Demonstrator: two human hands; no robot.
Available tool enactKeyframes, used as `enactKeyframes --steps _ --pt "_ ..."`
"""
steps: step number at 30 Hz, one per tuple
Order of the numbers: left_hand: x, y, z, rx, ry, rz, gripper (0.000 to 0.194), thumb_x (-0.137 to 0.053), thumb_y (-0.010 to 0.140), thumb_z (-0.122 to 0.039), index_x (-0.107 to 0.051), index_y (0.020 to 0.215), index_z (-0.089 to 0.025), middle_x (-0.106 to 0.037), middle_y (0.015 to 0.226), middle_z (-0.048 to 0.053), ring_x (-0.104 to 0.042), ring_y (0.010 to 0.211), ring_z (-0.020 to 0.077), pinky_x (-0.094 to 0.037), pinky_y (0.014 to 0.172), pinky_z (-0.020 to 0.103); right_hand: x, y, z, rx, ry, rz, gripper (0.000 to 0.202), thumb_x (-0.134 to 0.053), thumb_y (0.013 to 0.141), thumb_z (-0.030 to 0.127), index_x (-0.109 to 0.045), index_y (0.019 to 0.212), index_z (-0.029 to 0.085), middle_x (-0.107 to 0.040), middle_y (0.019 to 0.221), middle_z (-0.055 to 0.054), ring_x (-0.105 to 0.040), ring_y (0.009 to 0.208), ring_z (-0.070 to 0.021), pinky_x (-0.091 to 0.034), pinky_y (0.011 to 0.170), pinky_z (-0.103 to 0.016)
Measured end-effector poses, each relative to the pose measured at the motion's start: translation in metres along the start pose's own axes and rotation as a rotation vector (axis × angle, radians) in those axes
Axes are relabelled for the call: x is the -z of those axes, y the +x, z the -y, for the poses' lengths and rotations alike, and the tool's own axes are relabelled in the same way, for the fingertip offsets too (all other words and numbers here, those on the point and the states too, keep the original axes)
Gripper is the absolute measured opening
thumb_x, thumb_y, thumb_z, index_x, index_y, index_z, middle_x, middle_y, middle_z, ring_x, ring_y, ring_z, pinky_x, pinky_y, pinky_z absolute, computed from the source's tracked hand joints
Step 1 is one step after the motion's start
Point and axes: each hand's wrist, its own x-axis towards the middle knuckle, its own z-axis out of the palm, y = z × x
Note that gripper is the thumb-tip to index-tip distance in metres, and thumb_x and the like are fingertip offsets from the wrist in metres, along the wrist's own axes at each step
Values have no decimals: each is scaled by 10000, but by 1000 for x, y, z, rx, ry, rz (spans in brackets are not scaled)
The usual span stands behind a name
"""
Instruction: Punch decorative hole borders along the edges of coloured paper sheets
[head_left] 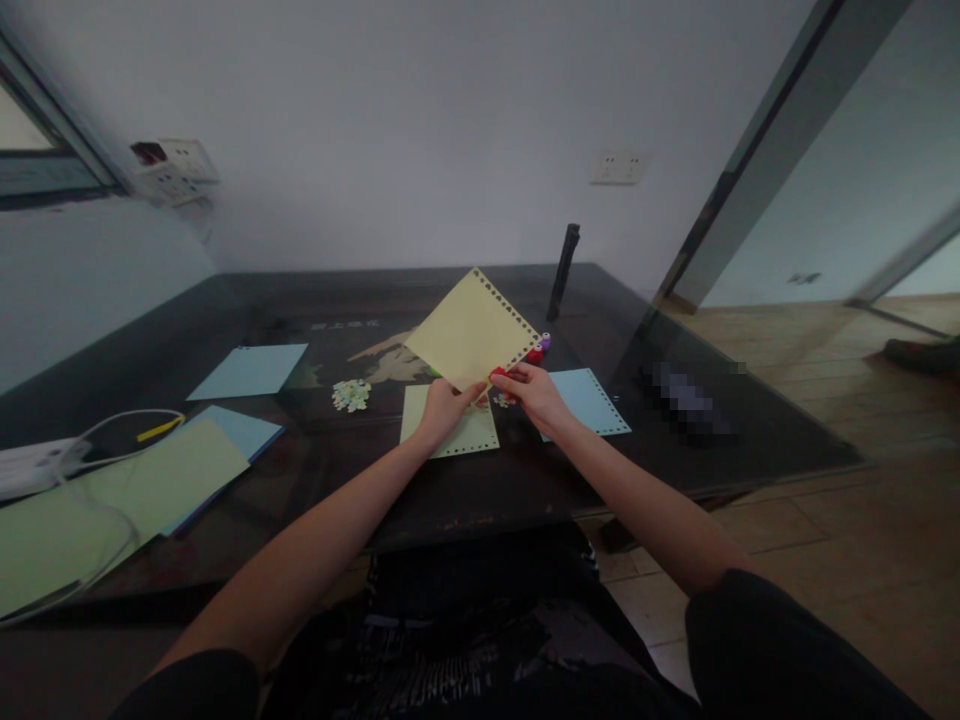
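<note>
A yellow sheet with a punched edge (471, 325) is held up, tilted, with its lower corner between both hands. My left hand (448, 405) pinches that corner. My right hand (531, 392) is closed on a small red object (499, 373) at the sheet's lower right edge. Below the hands lies another yellow punched sheet (461, 435). A blue punched sheet (589, 402) rests right of my right hand. Small pale pieces (504, 400) lie between the hands, and a red item (535, 355) and a purple item (545, 341) stand behind.
A pile of pale puzzle-like pieces (351, 395) lies left of the hands. Blue paper (251, 371), more yellow sheets (142, 490) and a white cable (112, 515) are at the left. A black upright object (564, 272) stands at the back; a blurred dark object (688, 398) is at the right.
</note>
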Motion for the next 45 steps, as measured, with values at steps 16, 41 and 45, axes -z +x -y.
enactKeyframes --steps 16,41,45 --pt "-2 2 4 -13 11 -19 251 -652 750 -331 -720 818 -99 -742 816 106 -683 699 208 -509 621 270 -1 -2 3 3 -20 -2 345 -817 545 377 -612 715 157 -588 619 11 -434 481 -70 -277 441 -237" --pt "-3 0 0 -9 22 -25 229 -655 749 -275 -722 857 -84 -736 897 128 -689 773 218 -520 698 288 -3 -4 6 -15 -36 -19 349 -810 544 374 -627 748 157 -615 691 -3 -425 510 -66 -268 457 -223" --pt "-3 0 2 -3 37 -31 230 -658 748 -285 -723 839 -84 -738 874 126 -687 751 218 -516 690 287 -2 -3 4 -19 -47 -18 356 -804 548 384 -630 763 160 -614 697 -3 -373 476 -54 -248 438 -228"
